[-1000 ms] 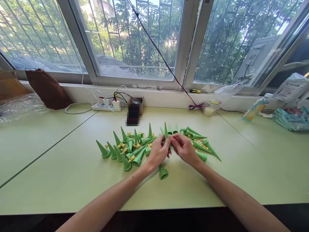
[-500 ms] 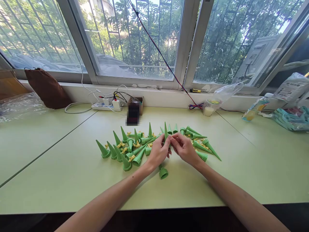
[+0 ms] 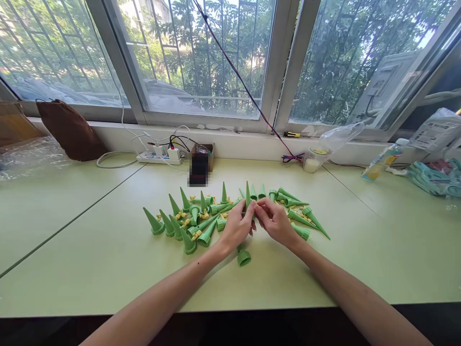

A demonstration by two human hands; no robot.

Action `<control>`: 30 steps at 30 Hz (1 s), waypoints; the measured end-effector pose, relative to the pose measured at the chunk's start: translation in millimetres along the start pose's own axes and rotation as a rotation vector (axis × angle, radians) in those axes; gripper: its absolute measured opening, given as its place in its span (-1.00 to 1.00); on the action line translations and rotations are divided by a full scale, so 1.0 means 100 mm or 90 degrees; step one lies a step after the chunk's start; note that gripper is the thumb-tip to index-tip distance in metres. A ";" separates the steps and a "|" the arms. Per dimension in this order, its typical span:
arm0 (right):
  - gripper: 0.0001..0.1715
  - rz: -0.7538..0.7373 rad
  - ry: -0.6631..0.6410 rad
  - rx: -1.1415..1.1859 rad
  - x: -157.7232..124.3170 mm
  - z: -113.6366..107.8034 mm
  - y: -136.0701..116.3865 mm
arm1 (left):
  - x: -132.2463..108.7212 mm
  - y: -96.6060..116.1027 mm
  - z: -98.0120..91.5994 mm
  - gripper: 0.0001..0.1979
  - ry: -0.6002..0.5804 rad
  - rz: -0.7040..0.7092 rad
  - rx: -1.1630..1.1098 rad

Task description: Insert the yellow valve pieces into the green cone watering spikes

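My left hand [image 3: 235, 228] is closed around a green plastic watering spike [image 3: 248, 191], its pointed tip standing up above the fingers. Beside it, my right hand [image 3: 276, 225] pinches at the spike's side, thumb and fingertips together; whatever small piece lies between them is hidden. Both hands meet over the middle of the pile. Green spikes [image 3: 153, 223] stand upright at the left, and more green spikes [image 3: 317, 223] lie on their sides at the right. Small yellow valves [image 3: 196, 235] are scattered among them. One loose green spike [image 3: 244, 258] lies below my left hand, partly covered by it.
The pale green table [image 3: 108, 269] runs up to the window sill. Along its back are a power strip [image 3: 144, 157] with cables, a small cardboard box [image 3: 210, 158], a plastic cup [image 3: 311, 163] and a bottle [image 3: 383, 161]. A brown bag [image 3: 70, 132] leans at the left.
The camera view has shifted very slightly. Both hands keep the same hold on the spike, with hardly any visible movement.
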State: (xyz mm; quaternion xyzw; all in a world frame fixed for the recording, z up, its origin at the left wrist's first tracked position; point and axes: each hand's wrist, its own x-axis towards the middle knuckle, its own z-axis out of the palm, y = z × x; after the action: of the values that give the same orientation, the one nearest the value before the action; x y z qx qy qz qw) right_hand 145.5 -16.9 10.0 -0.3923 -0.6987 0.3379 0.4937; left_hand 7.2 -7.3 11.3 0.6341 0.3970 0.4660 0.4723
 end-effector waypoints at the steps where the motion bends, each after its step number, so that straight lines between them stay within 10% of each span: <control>1: -0.70 -0.001 -0.001 -0.002 0.00 0.00 -0.01 | 0.00 0.00 0.00 -0.64 0.000 0.000 0.002; 30: -0.66 -0.018 -0.017 -0.041 -0.02 0.00 -0.08 | -0.02 0.01 0.01 -0.60 0.003 -0.018 -0.030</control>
State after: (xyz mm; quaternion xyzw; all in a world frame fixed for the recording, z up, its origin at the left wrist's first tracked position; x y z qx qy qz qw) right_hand 144.2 -22.3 16.6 -0.3934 -0.7210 0.3135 0.4765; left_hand 7.4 -9.8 11.9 0.6164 0.3957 0.4698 0.4926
